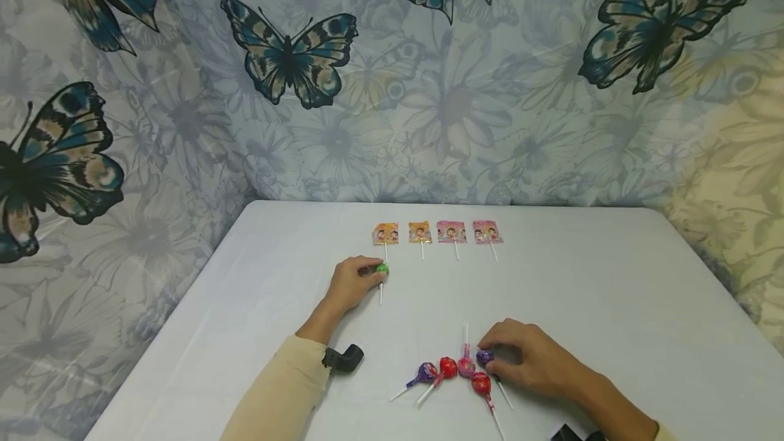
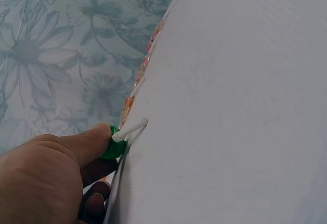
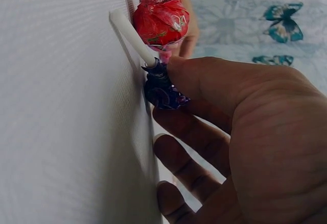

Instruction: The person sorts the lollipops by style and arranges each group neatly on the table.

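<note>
My left hand (image 1: 355,283) pinches a green lollipop (image 1: 382,269) between thumb and fingers, its white stick pointing toward me. In the left wrist view the green wrapper (image 2: 115,145) shows beyond the thumb tip. On the right, my right hand (image 1: 533,359) pinches a dark purple lollipop (image 1: 484,357) by its round head; the right wrist view shows the purple wrapper (image 3: 162,89) low over the white surface. Close beside it lie a red lollipop (image 1: 481,384), a pink lollipop (image 1: 467,367) with its stick pointing away, another red lollipop (image 1: 448,367) and a purple lollipop (image 1: 426,372).
Four flat-wrapped lollipops stand in a row at the far side of the white table (image 1: 275,250): an orange one (image 1: 386,234), a second orange one (image 1: 420,231), a pink one (image 1: 452,231) and another pink one (image 1: 487,231). Butterfly-patterned cloth (image 1: 453,121) hangs behind.
</note>
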The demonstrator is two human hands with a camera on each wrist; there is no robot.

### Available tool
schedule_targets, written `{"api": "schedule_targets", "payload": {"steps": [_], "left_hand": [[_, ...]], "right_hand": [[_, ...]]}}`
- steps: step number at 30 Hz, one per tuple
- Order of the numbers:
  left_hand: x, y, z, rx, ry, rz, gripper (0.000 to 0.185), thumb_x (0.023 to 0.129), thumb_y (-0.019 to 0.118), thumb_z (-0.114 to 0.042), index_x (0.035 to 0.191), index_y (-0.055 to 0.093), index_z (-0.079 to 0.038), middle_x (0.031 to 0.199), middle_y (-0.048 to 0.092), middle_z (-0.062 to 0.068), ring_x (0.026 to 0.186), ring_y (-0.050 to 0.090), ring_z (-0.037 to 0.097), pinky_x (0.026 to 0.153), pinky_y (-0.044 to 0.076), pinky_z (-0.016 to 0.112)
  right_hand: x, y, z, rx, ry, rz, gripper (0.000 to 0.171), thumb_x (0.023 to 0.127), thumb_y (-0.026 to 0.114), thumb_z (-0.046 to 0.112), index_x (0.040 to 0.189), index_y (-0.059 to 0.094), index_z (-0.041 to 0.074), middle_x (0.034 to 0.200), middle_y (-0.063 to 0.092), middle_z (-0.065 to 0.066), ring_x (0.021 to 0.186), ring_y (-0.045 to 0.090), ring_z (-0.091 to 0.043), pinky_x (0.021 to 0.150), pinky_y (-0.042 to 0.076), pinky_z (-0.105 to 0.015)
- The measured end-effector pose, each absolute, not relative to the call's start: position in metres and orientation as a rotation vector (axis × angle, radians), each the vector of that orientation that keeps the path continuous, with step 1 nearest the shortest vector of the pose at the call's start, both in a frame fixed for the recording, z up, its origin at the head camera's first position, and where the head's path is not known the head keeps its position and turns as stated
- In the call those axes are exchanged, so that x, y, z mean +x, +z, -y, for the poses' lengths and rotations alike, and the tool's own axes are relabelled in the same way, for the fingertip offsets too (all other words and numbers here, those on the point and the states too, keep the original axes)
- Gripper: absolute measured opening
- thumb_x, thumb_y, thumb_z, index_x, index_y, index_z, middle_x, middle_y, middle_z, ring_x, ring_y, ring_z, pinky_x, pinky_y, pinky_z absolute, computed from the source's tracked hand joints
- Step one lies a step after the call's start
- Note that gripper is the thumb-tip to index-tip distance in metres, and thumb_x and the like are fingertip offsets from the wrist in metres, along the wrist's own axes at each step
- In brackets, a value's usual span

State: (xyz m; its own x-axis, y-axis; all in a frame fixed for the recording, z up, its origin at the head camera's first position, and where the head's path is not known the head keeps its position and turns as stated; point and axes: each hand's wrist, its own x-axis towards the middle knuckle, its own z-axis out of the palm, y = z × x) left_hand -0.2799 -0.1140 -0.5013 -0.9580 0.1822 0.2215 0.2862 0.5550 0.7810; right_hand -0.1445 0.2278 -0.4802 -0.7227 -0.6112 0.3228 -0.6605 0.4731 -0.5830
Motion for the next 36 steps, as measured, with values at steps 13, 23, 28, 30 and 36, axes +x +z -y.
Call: {"api": "schedule_targets", "payload": {"steps": [13,23,28,30,36], "left_hand": [[-0.2789,-0.4974,0.1073,-0.352,-1.394,2.682,0.027,0.081,0.08,-0.015,0.107,0.075,-0.013,0.1,0.067,0.0,0.09,0.057,0.018,0.079,0.047,0.036],[-0.2776,-0.4951,0.1093,-0.298,-1.329,2.708,0.027,0.081,0.079,-0.015,0.107,0.075,-0.015,0.102,0.068,-0.002,0.092,0.058,0.018,0.084,0.045,0.039],[-0.2773,-0.4967,0.1093,-0.301,-1.343,2.715,0.028,0.081,0.079,-0.016,0.108,0.075,-0.015,0.104,0.068,0.0,0.093,0.058,0.019,0.082,0.046,0.038],[-0.2772,-0.4973,0.1094,-0.299,-1.351,2.712,0.027,0.081,0.079,-0.016,0.108,0.075,-0.015,0.104,0.067,0.001,0.093,0.058,0.019,0.081,0.046,0.039],[-0.2785,-0.499,0.1104,-0.283,-1.353,2.729,0.026,0.082,0.079,-0.019,0.108,0.075,-0.017,0.102,0.066,0.0,0.094,0.057,0.019,0.082,0.046,0.039]], "right_hand": [[-0.1442,-0.4766,-0.2318,1.094,1.048,2.705,0.023,0.086,0.076,0.023,0.108,0.071,0.023,0.104,0.062,0.017,0.096,0.057,-0.007,0.084,0.049,-0.033],[-0.1462,-0.4765,-0.2294,1.089,1.057,2.724,0.021,0.086,0.076,0.024,0.106,0.07,0.025,0.104,0.062,0.017,0.096,0.058,-0.007,0.084,0.05,-0.033],[-0.1444,-0.4775,-0.2299,1.078,1.064,2.718,0.022,0.085,0.077,0.022,0.105,0.07,0.023,0.104,0.063,0.017,0.095,0.058,-0.007,0.083,0.05,-0.032],[-0.144,-0.4773,-0.2298,1.07,1.063,2.718,0.022,0.085,0.077,0.022,0.105,0.07,0.024,0.103,0.063,0.017,0.095,0.058,-0.007,0.083,0.05,-0.032],[-0.1433,-0.477,-0.2295,1.05,1.084,2.711,0.022,0.083,0.078,0.022,0.104,0.071,0.023,0.102,0.063,0.019,0.094,0.059,-0.006,0.083,0.05,-0.032]]}}
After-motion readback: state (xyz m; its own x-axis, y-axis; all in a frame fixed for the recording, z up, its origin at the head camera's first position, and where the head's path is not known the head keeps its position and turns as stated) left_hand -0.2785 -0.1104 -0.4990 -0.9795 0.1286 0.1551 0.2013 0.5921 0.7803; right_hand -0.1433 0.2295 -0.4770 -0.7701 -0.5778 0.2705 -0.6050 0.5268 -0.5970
